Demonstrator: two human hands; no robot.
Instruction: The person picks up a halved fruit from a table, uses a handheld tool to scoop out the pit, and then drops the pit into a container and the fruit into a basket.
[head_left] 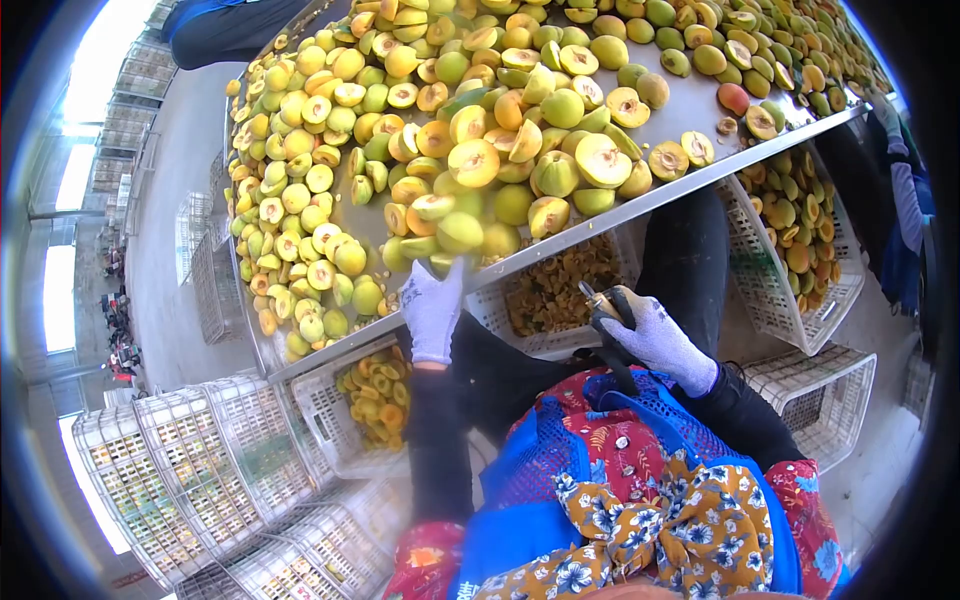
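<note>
My left hand (pixel 433 312), in a pale lavender glove, is at the near edge of the metal table (pixel 372 222). Its fingers are spread, with no fruit visible between them. Just beyond the fingertips, a yellow-green peach (pixel 460 232) looks blurred at the edge of the pile. Over my lap, my right hand (pixel 655 338), gloved with dark fingertips, is closed around a small pitting knife (pixel 598 300) with a short metal tip pointing up and left. Whole and halved peaches (pixel 473 162) cover much of the tabletop, some halves showing brown pits.
Below the table edge stands a crate of brownish pits or scraps (pixel 560 285). A crate of peach halves (pixel 375 400) is at left, another crate (pixel 785 275) at right. Stacked white crates (pixel 190 470) stand lower left. A co-worker's sleeve (pixel 905 205) shows at far right.
</note>
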